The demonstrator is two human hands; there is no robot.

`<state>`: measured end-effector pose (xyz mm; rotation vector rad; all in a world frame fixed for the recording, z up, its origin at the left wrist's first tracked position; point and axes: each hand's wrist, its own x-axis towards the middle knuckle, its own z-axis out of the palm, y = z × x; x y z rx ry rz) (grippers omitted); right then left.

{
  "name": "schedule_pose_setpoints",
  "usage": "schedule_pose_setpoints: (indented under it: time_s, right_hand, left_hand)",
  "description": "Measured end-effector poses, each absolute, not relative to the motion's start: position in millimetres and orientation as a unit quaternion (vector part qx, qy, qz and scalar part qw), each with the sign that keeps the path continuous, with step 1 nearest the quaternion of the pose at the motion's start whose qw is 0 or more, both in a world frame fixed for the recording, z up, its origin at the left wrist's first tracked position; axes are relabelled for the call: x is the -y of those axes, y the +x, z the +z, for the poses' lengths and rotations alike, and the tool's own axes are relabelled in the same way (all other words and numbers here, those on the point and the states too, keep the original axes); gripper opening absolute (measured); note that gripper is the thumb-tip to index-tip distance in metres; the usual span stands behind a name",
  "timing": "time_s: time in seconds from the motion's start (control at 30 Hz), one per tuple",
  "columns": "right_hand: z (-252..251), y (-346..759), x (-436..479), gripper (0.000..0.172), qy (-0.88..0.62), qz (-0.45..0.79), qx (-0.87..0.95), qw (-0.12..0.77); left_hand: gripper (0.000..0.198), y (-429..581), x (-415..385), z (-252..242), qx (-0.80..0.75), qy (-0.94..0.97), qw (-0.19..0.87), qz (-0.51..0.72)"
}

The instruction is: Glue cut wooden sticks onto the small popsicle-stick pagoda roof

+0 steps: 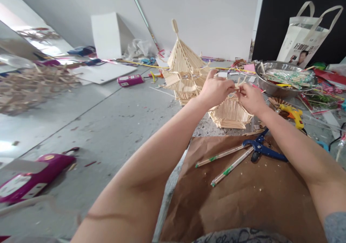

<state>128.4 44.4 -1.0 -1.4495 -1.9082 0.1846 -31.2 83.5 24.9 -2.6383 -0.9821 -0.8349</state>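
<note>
Both my hands are over the top of a small basket-like section built of pale chopsticks (231, 113). My left hand (217, 88) is closed in a pinch on a short piece of chopstick at the section's upper rim. Its fingertips meet those of my right hand (251, 97), also pinched there. How each finger grips the piece is partly hidden. Just behind and to the left stands a taller tiered chopstick tower (183, 61) with a pointed roof. Nearer me, a blue-handled cutter (259, 147) lies on brown paper (243, 199), beside two wrapped chopsticks (229, 167).
At right are a metal bowl (286, 88) of wrapped chopsticks, a yellow glue gun (293, 115) and a tote bag (304, 41). A magenta device (40, 176) lies at lower left, another magenta object (131, 80) farther back. A stick pile (35, 86) is at far left.
</note>
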Motion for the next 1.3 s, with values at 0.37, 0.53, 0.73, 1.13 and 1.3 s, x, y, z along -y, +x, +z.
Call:
schedule_pose_setpoints:
  time_s: [0.37,0.53,0.73,1.13,1.3]
  right_hand:
    - [14.6,156.1,-11.1,0.021,-0.542,0.095,0.717,0.427]
    - [19.2,205.7,40.4,0.021,-0.624,0.067,0.683,0.373]
    - [-4.2,276.8,67.5,0.022,-0.796,0.023,0.575,0.187]
    - [-66.1,322.5,35.3,0.052,-0.896,0.038,0.436,0.070]
    - [-78.5,326.4,28.0,0.027,-0.882,0.129,0.377,0.252]
  left_hand:
    - [0.008,-34.8,-48.8,45.0,0.342,-0.781,-0.017,-0.522]
    - [0.008,-36.3,9.0,46.2,0.318,-0.783,-0.057,-0.532]
    - [0.011,-20.2,43.9,23.5,0.270,-0.817,-0.215,-0.462]
    - [0.015,-4.0,55.4,-18.2,0.310,-0.808,-0.377,-0.330]
    - [0.017,-3.3,47.7,-26.4,0.333,-0.727,-0.519,-0.303]
